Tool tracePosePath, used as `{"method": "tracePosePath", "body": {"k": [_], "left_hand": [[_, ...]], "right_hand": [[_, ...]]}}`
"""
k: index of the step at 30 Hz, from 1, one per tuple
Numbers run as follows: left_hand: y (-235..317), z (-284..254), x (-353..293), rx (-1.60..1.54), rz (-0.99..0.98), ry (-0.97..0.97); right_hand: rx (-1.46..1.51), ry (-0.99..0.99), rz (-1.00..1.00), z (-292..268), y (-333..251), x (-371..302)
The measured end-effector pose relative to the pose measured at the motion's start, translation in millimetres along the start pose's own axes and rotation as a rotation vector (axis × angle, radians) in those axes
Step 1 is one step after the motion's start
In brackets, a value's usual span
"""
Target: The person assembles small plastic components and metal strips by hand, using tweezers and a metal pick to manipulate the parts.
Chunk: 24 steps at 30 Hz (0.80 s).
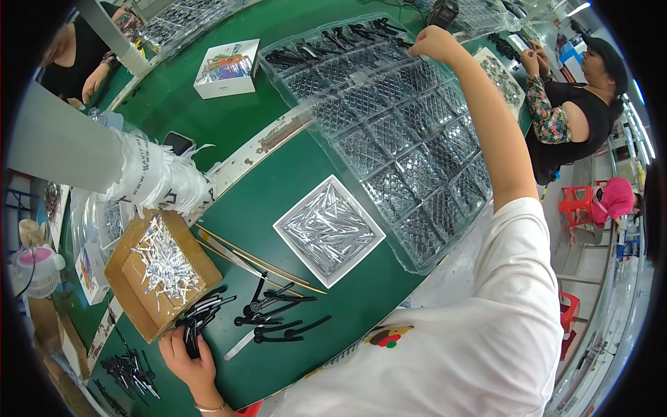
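My left hand (186, 358) is wrapped round a bunch of slim black parts with silvery stems (201, 316), beside an open cardboard box (128, 267). Stretched far forward, my right hand (436, 44) has its fingertips pinched together at the far right end of a clear plastic compartment tray (410, 264). What those fingers hold, if anything, is too small to tell. Along the tray's far row lie black slim parts (340, 40). Loose black parts with round ends (267, 313) lie on the green table near my left hand. A white square box (375, 243) contains many silvery pins.
Small white pieces (167, 267) fill part of the cardboard box. Thin wooden sticks (260, 260) lie beside it. A wrapped post (156, 170) rises at the left. Another black pile (132, 372) sits lower left. Co-workers sit across the table and at right (577, 118).
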<state>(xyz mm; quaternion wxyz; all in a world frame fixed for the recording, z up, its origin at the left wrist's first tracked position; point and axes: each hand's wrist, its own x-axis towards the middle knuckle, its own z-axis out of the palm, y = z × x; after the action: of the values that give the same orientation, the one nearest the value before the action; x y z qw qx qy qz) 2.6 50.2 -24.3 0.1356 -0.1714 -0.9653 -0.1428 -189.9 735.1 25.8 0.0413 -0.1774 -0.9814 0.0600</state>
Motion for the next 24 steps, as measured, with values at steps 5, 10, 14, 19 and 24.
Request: {"method": "tracePosePath", "body": {"k": [5,10,14,19,24], "left_hand": [[1.6,-4.5,-4.1,0.019,0.006,0.025],[0.6,-11.8,-9.6,0.010,0.006,-0.042],[1.7,-12.3,9.1,0.006,0.097,-0.072],[-8.1,-16.3,-4.2,0.004,0.124,-0.080],[-15.6,-16.0,-14.8,-0.015,0.154,-0.056]], "right_hand": [[0.032,0.096,0.091,-2.2,-8.0,-7.4],[0.132,0.297,-0.108,0.7,-48.9,-41.3],[0.217,0.172,-0.408,-47.1,-137.7,-144.4],[0.320,0.010,-0.990,-16.4,-282.3,-278.7],[-0.078,-0.074,-1.020,6.8,-312.6,-342.1]]}}
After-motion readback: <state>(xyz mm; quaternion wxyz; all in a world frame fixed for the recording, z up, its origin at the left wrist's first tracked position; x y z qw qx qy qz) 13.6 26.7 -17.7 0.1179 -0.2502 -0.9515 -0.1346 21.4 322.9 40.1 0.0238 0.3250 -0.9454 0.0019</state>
